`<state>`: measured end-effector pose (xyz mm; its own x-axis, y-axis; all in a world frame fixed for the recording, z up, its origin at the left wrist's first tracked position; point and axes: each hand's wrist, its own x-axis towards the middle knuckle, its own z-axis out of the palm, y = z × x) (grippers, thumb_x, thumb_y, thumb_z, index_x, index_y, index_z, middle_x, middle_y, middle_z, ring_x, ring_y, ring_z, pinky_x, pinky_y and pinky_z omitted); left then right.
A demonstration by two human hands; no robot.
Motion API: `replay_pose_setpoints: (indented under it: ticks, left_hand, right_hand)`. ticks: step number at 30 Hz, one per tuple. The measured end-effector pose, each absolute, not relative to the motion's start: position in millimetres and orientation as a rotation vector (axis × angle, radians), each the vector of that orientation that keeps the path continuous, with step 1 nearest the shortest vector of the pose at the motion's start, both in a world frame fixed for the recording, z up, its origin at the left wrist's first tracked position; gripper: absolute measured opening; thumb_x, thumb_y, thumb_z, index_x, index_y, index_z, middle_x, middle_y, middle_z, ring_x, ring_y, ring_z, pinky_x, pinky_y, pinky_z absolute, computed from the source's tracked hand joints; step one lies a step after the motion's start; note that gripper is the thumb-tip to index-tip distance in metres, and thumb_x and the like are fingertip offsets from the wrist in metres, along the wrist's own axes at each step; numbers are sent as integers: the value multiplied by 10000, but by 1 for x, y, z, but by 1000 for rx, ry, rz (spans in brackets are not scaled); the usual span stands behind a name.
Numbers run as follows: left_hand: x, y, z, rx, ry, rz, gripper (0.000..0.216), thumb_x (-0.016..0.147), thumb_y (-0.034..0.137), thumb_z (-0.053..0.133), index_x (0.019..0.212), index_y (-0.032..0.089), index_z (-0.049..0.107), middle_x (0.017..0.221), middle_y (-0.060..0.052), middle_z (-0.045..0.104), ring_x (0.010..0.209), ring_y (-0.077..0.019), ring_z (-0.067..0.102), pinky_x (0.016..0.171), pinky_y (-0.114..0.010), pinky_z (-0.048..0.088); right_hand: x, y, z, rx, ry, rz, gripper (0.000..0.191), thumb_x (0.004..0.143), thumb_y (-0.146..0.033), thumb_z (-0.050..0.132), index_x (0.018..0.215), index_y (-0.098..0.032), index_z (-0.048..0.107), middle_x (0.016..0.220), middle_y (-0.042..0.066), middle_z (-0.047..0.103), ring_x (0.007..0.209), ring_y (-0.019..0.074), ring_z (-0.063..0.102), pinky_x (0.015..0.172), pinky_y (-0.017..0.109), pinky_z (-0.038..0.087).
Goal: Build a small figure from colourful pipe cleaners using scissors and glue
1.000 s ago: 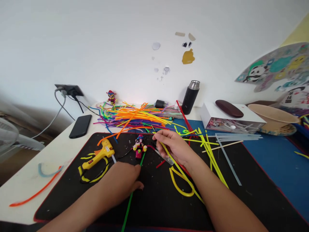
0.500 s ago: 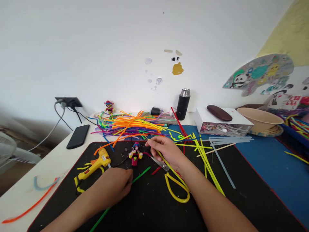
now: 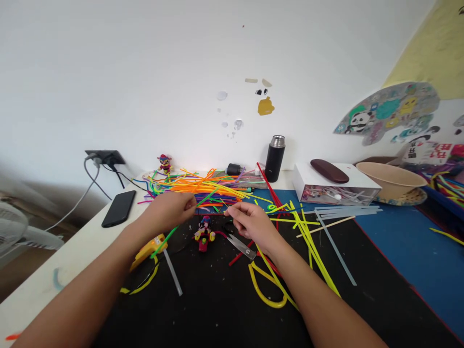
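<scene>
My left hand (image 3: 176, 208) is closed around a green pipe cleaner (image 3: 167, 238), whose two ends stick out on either side of the fist. To its right, my right hand (image 3: 250, 223) pinches thumb and finger together; the thin thing at the fingertips is too small to make out. Between and below the hands stands a small figure (image 3: 204, 234) made of coloured pipe cleaners. Scissors (image 3: 244, 248) with yellow handles lie below my right hand, blades pointing up left. Under my left forearm is a yellow hot glue gun (image 3: 148, 251) with a clear glue stick (image 3: 173, 273).
A heap of coloured pipe cleaners (image 3: 203, 186) lies along the back, near a second figure (image 3: 165, 164). A black flask (image 3: 275, 159), a white box (image 3: 337, 187) and a bowl (image 3: 391, 179) stand behind. Yellow pipe cleaners (image 3: 315, 246) lie right, a phone (image 3: 119, 209) left.
My left hand has lifted up and away from the mat toward the heap, carrying the green pipe cleaner. My right hand stays nearly in place, still pinched.
</scene>
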<state>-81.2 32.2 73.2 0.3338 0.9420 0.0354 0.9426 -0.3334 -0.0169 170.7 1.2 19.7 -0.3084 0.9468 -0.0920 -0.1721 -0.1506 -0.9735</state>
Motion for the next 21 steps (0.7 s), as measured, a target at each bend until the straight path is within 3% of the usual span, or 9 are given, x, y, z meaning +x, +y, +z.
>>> replay_pose_setpoints:
  ticks: [4,8,13,21]
  left_hand:
    - [-70,38,54,-2627,-1652,-446,229,990,352,557,1024,242,754,880,-32,804,723,-209,710,620,-280,426]
    - [-67,22,41,-2596,-1275,-879,222,1045,295,544,1081,206,744,950,-51,801,802,-187,739,709,-269,512]
    - [-72,16,33,-2568,-944,-883,192,1070,230,543,1127,181,720,1010,-72,793,884,-186,746,769,-277,553]
    - [-70,17,30,-2557,-831,-797,164,1060,201,549,1086,165,707,985,-76,795,859,-196,747,746,-298,565]
  right_hand:
    - [171,2,17,-1054,-1352,1538,357,869,-536,728,906,-181,715,512,-85,462,435,75,319,447,225,224]
    - [169,2,15,-1116,-1491,1433,309,901,-491,701,905,-183,719,524,-79,444,464,96,362,474,235,266]
    - [166,0,15,-1199,-1594,1350,316,924,-490,671,922,-179,725,520,-81,428,462,101,328,492,253,256]
    - [162,-4,18,-1255,-1654,1311,286,929,-446,640,891,-174,720,521,-84,420,482,103,328,519,254,277]
